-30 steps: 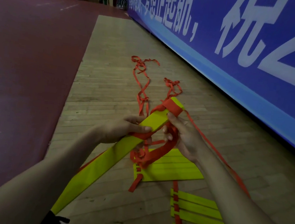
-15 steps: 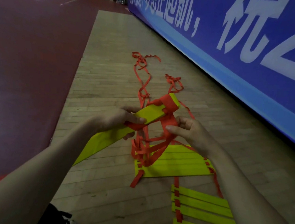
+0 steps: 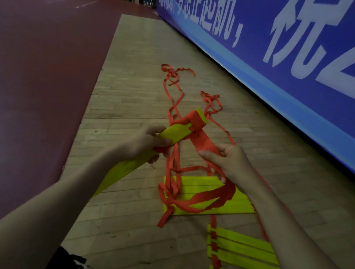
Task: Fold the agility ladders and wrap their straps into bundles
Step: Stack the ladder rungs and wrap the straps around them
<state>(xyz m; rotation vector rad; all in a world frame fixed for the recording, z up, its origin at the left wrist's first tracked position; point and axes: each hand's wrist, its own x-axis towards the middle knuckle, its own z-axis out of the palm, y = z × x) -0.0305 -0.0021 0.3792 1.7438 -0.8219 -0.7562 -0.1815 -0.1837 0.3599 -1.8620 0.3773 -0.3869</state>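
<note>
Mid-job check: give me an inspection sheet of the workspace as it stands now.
Surface: pale wooden plank floor, beside dark red sports flooring.
Job's things: held bundle of flat yellow rungs, broad red fabric strap looped round its far end; folded yellow rung stack on floor; spread yellow ladder section nearer; thin red straps trailing away, tangled.
Clutter: dark object at bottom edge, unclear.
Hands: left hand grips the bundle; right hand pinches the broad strap.
Cables: nothing seen.
Surroundings: blue banner with white characters along the right.
</note>
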